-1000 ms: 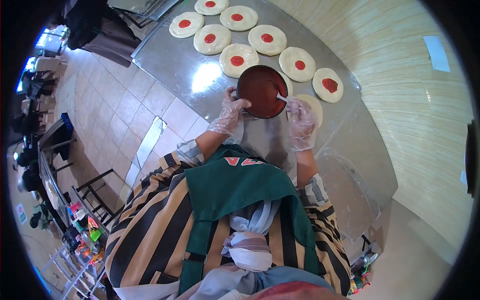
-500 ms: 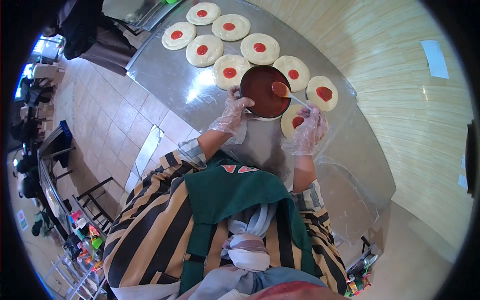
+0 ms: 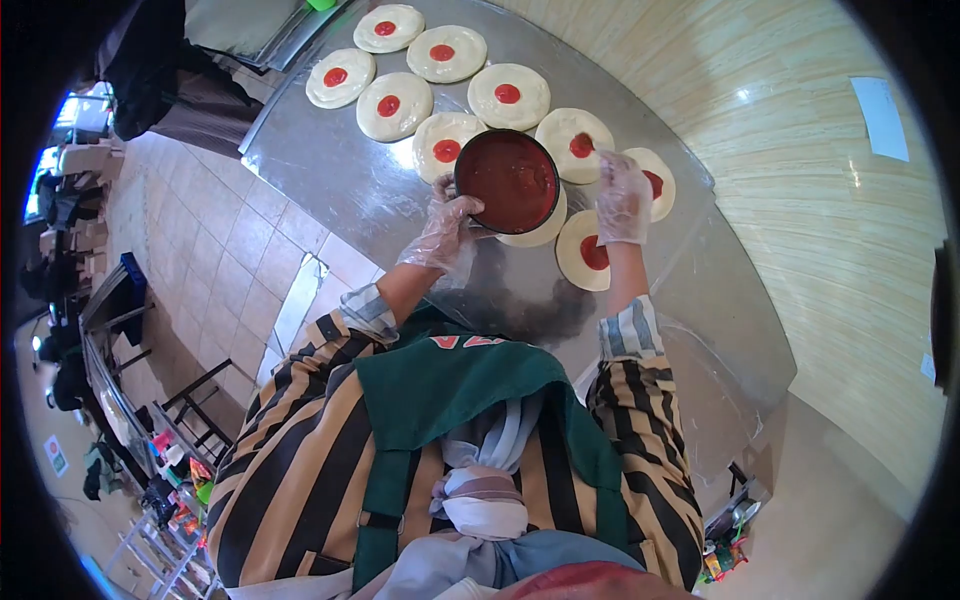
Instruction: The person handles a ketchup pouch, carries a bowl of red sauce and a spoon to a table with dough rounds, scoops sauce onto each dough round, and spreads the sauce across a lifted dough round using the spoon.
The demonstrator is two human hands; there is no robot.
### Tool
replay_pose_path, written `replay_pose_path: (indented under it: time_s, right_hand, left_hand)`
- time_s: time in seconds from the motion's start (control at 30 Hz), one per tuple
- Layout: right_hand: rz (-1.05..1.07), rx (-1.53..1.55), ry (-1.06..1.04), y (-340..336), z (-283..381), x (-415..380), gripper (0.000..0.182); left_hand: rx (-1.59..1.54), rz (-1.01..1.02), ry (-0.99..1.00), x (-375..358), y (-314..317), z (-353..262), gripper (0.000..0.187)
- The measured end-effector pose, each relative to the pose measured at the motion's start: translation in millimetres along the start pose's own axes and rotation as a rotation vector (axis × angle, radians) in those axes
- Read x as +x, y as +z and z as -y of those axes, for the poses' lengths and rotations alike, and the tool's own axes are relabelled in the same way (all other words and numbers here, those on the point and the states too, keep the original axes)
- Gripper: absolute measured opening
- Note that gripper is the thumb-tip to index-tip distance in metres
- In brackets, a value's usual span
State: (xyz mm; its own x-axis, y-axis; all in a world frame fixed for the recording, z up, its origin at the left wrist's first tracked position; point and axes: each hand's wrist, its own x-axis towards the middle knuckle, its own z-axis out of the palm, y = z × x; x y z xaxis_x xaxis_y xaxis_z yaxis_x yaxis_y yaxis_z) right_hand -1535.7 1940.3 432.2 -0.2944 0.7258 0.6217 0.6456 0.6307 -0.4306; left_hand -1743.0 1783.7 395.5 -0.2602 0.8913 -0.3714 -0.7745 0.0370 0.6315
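My gloved left hand (image 3: 447,225) grips the rim of a dark round bowl (image 3: 507,182) of red sauce, tilted toward me over the table. My gloved right hand (image 3: 624,195) is closed around a spoon (image 3: 585,145), mostly hidden by the fingers. Its tip meets the red sauce on a flat dough round (image 3: 560,130) beyond the bowl. Another dough round (image 3: 660,205) with sauce lies partly behind this hand, and one more (image 3: 570,262) sits just below it. A dough round (image 3: 540,232) is partly covered by the bowl.
Several more dough rounds (image 3: 510,80), each with a red sauce spot, lie across the metal table (image 3: 320,140). A pale wood-patterned wall (image 3: 760,130) borders the table on the right. At upper left, a person in dark clothing (image 3: 190,90) stands by the table corner.
My right hand has moved up and away from the bowl, taking the spoon to the dough round beyond. The bowl has shifted slightly left in my left hand, uncovering more of the dough below.
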Motion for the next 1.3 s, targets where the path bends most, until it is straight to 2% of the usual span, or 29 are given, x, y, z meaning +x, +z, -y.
replay_pose_path:
  time_s: [0.07,0.2,0.27,0.4,0.5,0.63,0.7,0.73,0.8,0.83,0.9,1.03,1.13,1.2,1.23,1.3]
  right_hand:
    - [0.209,-0.193,-0.033,7.7,-8.7,-3.8,0.020]
    - [0.066,-0.071,0.000,-16.4,9.2,-8.6,0.019]
    - [-0.183,0.509,0.310,-22.0,18.5,-17.6,0.017]
    - [-0.180,0.584,0.276,-47.9,50.2,-28.4,0.015]
    - [0.038,0.275,0.015,-60.2,75.5,-32.4,0.012]
    - [0.090,0.258,0.008,-50.8,71.4,-47.3,0.012]
    - [-0.034,0.412,0.310,-49.1,72.4,-54.5,0.014]
    - [-0.035,0.414,0.308,-48.2,71.9,-55.1,0.014]
    - [-0.232,0.734,0.568,-47.4,72.0,-54.4,0.017]
    - [-0.229,0.735,0.564,-47.0,70.6,-53.2,0.017]
    - [-0.298,0.926,0.776,-46.5,64.1,-50.4,0.021]
    - [-0.336,1.047,0.828,-36.4,41.9,-36.6,0.023]
    - [-0.361,0.965,0.790,-16.0,17.2,-20.5,0.023]
    - [-0.274,0.412,0.433,4.1,1.9,-11.3,0.022]
    - [-0.272,0.417,0.434,9.1,-5.7,-8.0,0.022]
    - [0.064,-0.106,-0.085,15.9,-17.7,-2.3,0.022]
  left_hand:
    - [0.018,-0.002,0.009,0.1,0.1,1.5,0.076]
    - [0.016,-0.007,0.008,1.5,-0.6,2.1,0.077]
    - [0.011,-0.008,0.009,1.3,1.4,2.3,0.077]
    - [0.038,0.019,0.008,2.0,2.6,2.4,0.076]
    - [0.023,0.045,0.012,-1.2,7.3,3.6,0.077]
    - [0.039,0.052,0.001,-3.7,14.2,3.1,0.077]
    - [0.061,0.049,-0.017,-7.1,11.0,3.7,0.077]
    - [0.061,0.049,-0.014,-6.6,10.2,4.5,0.077]
    - [0.050,0.043,-0.017,-7.4,10.6,4.8,0.077]
    - [0.047,0.042,-0.013,-8.0,11.1,3.6,0.077]
    - [0.050,0.035,-0.031,-9.7,11.2,2.3,0.076]
    - [0.023,0.016,-0.027,-7.6,5.3,6.2,0.075]
    - [0.064,0.017,-0.026,-4.8,-2.8,10.0,0.076]
    - [-0.011,-0.022,-0.011,-1.9,-7.2,10.9,0.074]
    - [-0.008,-0.027,-0.008,-2.2,-9.7,12.3,0.074]
    - [-0.013,-0.039,0.004,-2.4,-14.9,12.4,0.074]
